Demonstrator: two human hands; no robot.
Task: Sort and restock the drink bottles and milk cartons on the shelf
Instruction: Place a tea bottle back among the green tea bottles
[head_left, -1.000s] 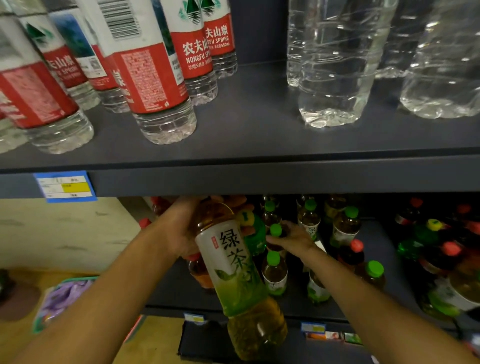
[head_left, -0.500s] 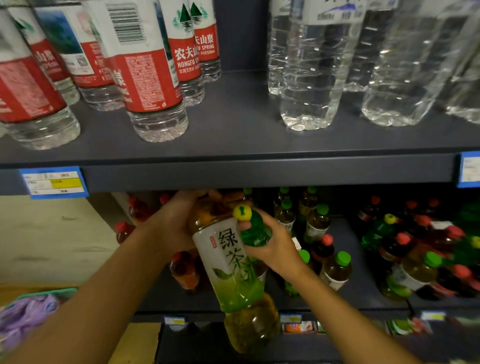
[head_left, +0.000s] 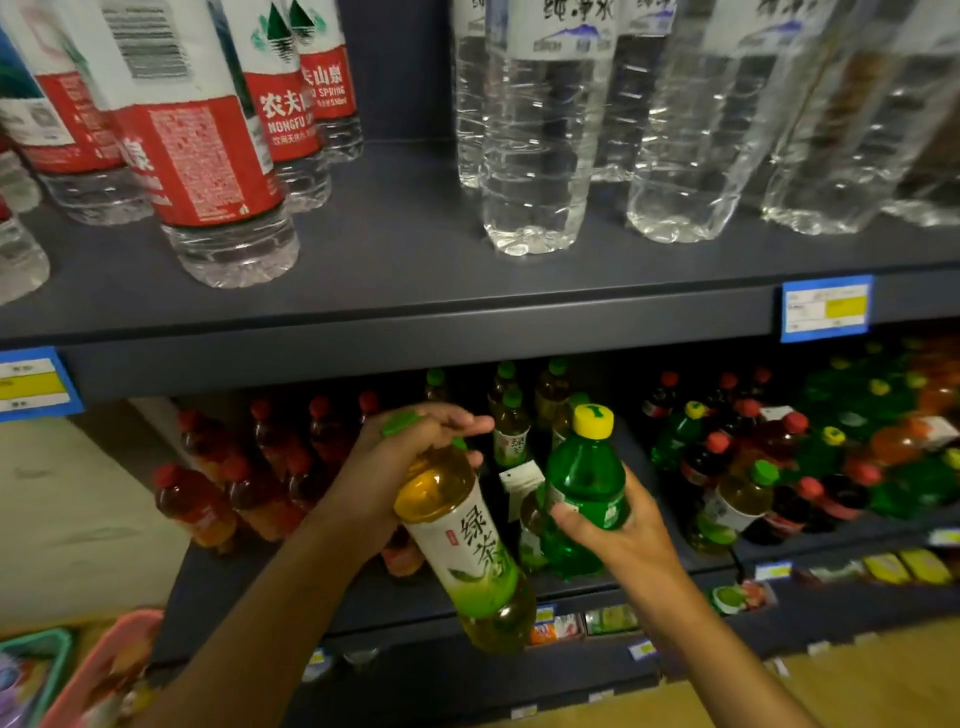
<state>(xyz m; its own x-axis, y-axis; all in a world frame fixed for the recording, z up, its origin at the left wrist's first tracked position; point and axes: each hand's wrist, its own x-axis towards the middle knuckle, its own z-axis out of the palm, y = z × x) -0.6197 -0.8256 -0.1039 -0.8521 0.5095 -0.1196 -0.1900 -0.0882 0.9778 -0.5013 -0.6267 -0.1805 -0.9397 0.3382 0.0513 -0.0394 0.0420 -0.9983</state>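
Observation:
My left hand (head_left: 395, 467) grips a green tea bottle (head_left: 467, 551) by its neck, tilted, with amber liquid and a white-and-green label. My right hand (head_left: 613, 530) holds a green soda bottle with a yellow cap (head_left: 587, 478), upright, just in front of the middle shelf (head_left: 363, 587). Both bottles are side by side, close together. Behind them stand more green-capped tea bottles (head_left: 511, 431).
Red-capped tea bottles (head_left: 234, 483) fill the shelf's left side; mixed red, green and orange bottles (head_left: 810, 457) crowd the right. Above, the upper shelf (head_left: 415, 312) carries red-labelled water bottles (head_left: 208, 156) and clear ones (head_left: 540, 130). Baskets (head_left: 41, 670) sit on the floor at lower left.
My right hand has pulled the yellow-capped green bottle out from the shelf and to the right, clear of the tea bottle. The view has shifted right.

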